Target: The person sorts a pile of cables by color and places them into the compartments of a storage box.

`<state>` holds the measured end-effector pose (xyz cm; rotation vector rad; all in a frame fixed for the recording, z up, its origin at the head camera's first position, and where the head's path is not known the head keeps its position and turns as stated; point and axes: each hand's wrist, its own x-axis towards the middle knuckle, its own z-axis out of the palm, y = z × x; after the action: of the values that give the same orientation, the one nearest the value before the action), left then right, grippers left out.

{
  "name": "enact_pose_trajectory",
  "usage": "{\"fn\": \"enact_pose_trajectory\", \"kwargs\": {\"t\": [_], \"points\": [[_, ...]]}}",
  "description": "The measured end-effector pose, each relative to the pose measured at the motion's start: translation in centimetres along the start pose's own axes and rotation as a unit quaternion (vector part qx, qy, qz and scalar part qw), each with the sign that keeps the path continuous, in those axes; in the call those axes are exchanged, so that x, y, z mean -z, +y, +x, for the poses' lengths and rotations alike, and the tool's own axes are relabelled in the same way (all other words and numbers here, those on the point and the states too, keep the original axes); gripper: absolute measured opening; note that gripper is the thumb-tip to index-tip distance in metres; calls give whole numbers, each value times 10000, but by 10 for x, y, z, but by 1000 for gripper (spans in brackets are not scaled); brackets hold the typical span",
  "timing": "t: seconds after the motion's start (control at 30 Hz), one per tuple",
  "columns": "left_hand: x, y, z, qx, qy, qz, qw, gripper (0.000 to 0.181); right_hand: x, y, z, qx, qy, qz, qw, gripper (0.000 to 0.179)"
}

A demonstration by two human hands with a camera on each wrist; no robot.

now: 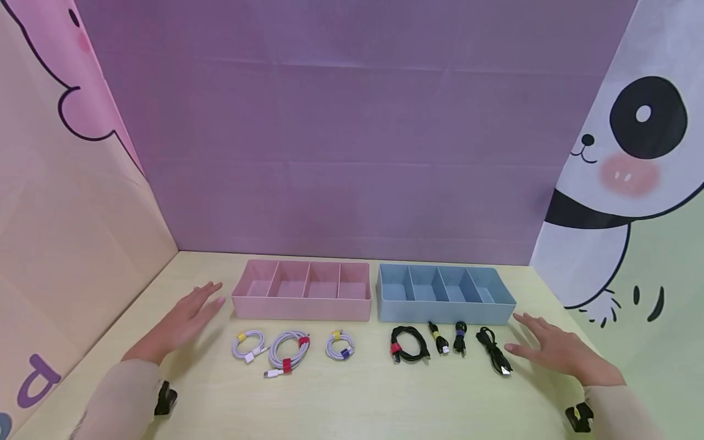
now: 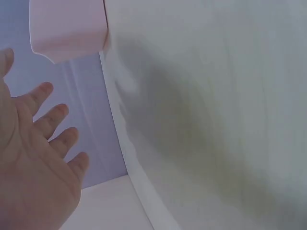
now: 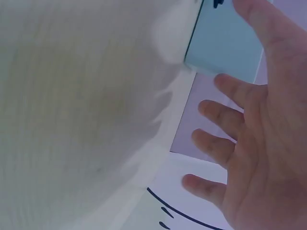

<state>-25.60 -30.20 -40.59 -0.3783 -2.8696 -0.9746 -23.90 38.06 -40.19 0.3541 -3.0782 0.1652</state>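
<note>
My left hand [image 1: 187,318] is held with fingers extended, left of a pink box [image 1: 301,308] with several compartments. In the left wrist view its palm and spread fingers [image 2: 50,120] show nothing held. My right hand [image 1: 555,348] reaches in, fingers straight, beside the right end of a blue divided box [image 1: 447,312]. A black cable [image 1: 494,351] with a bare plug lies just left of its thumb. Coiled white cables [image 1: 288,354] with coloured straps lie before the pink box. Before the blue box are a coiled black cable [image 1: 395,339] and small black bundles [image 1: 438,339] with coloured ties.
A pale wooden table [image 1: 352,409] bears everything. Behind it rises a purple backdrop [image 1: 352,134]. Printed cloth walls stand at the left [image 1: 71,232] and right [image 1: 660,269]. A narrow gap separates the two boxes.
</note>
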Motion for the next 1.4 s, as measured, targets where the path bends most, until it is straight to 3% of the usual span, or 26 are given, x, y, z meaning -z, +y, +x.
{"fn": "enact_pose_trajectory", "kwargs": {"t": [0.2,0.53,0.83,1.13,1.4], "points": [[-6,3,6,-71,-20,-225,9997,61,2,-3,0,32,-57,166,9998,77],[-13,4,15,351,-140,-378,9986,66,-1,-6,0,412,36,781,9961,70],[-20,3,21,656,-293,-794,9943,74,-2,-10,2,512,84,870,9949,61],[-21,7,25,788,-487,-740,9929,75,-5,-14,6,943,408,838,9912,50],[-19,9,28,980,-695,-775,9897,75,-4,-23,10,839,139,1040,9909,42]]}}
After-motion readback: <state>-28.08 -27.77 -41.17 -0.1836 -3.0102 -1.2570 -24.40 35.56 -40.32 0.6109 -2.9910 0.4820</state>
